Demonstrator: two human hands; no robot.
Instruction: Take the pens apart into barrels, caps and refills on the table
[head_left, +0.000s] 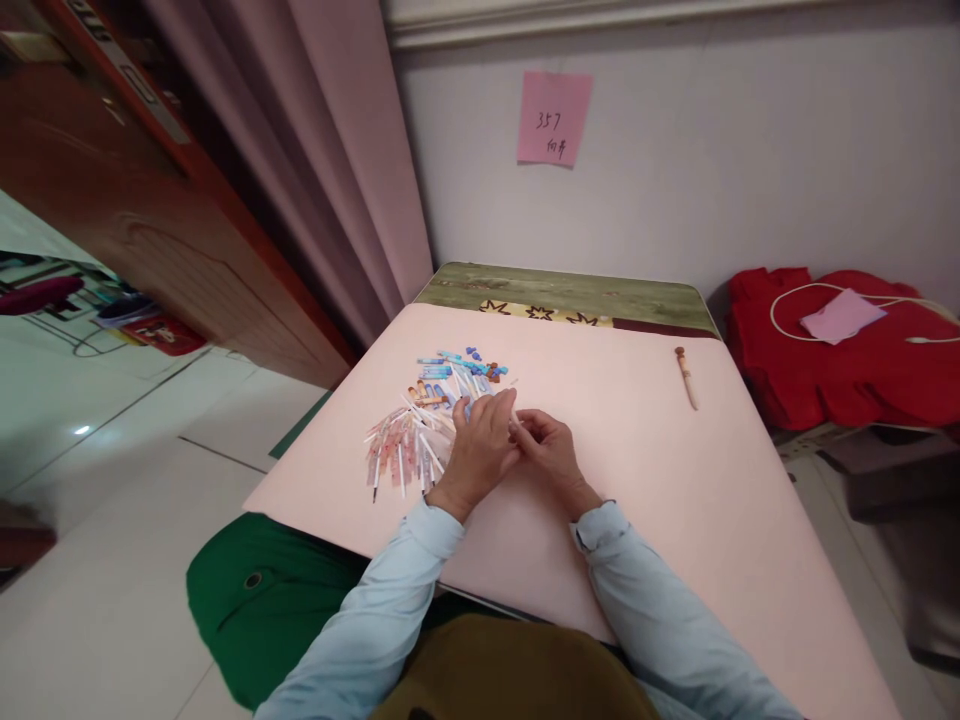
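Observation:
My left hand (484, 447) and my right hand (553, 452) meet over the table, fingers pinched together on a pale, slim pen part (514, 418). Most of that part is hidden by the fingers. Just left of my left hand lies a heap of clear pink pen barrels (388, 452) with thin white refills (402, 465) strewn over them. Behind the heap are blue pen pieces (435, 372), tan pen pieces (429, 395) and small dark blue toppers (473, 353). Some brown toppers (495, 372) lie beside these.
A pen with a brown top (686, 380) lies alone at the table's right. The pale pink cover (645, 500) spreads over a green wood-patterned tabletop (585, 283). A green stool (262, 590) stands front left, a red cloth-covered seat (840, 370) at right, a wooden door (172, 230) at left.

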